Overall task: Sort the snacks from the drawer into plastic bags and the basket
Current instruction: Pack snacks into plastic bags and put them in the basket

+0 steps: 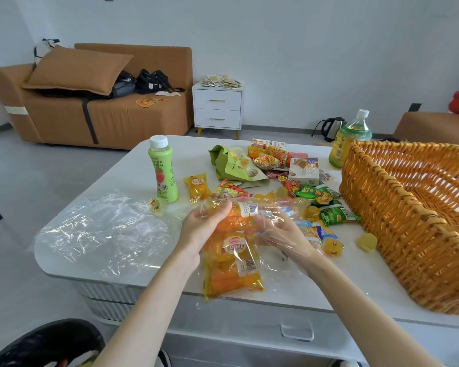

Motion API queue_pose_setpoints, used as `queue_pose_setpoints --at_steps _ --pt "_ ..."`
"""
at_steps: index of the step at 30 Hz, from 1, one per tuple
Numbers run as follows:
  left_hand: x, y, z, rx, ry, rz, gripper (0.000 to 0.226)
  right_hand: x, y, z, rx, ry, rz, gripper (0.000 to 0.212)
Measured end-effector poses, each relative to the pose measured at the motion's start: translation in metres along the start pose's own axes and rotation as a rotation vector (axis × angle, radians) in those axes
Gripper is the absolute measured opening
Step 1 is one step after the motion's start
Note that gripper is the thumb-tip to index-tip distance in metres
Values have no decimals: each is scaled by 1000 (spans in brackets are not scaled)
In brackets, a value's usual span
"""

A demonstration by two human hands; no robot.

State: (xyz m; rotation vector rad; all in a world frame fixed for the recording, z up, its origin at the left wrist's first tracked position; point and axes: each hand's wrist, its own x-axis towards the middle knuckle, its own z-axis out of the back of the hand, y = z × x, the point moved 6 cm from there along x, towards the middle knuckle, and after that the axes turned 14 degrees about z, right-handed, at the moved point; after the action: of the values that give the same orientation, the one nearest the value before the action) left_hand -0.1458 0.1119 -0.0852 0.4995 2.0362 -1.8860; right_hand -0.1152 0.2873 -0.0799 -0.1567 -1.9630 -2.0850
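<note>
Basket (408, 221) right on table (133, 168); bottle (162, 170) left; snacks (289, 165) between

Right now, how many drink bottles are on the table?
2. One green juice bottle stands left of the snack pile; one larger tea bottle stands at the far edge behind the basket. The basket could hide more.

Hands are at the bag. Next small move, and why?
Probably the left hand should let go and fetch the loose yellow packet beside the green bottle, then slip it into the clear bag. Left and right hand both grip the bag near its mouth, and the orange packets inside look like the same kind.
</note>
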Motion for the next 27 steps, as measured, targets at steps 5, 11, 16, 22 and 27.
queue_pose_setpoints --at_steps 5,11,16,22,27 --pt "7 7 -4 40 -46 4 67 4 -5 -8 -46 13 23 17" --pt "12 4 7 42 -92 22 75 5 -1 -8 -142 107 -6 19" --pt "19 4 45 26 -219 22 54 4 -7 9 -144 -56 -231 22" --pt "12 0 85 70 -273 3 85 8 13 9 -495 -173 -79 28" --pt "13 -12 89 152 -219 -65 85 23 2 -30 -442 103 -274 49"
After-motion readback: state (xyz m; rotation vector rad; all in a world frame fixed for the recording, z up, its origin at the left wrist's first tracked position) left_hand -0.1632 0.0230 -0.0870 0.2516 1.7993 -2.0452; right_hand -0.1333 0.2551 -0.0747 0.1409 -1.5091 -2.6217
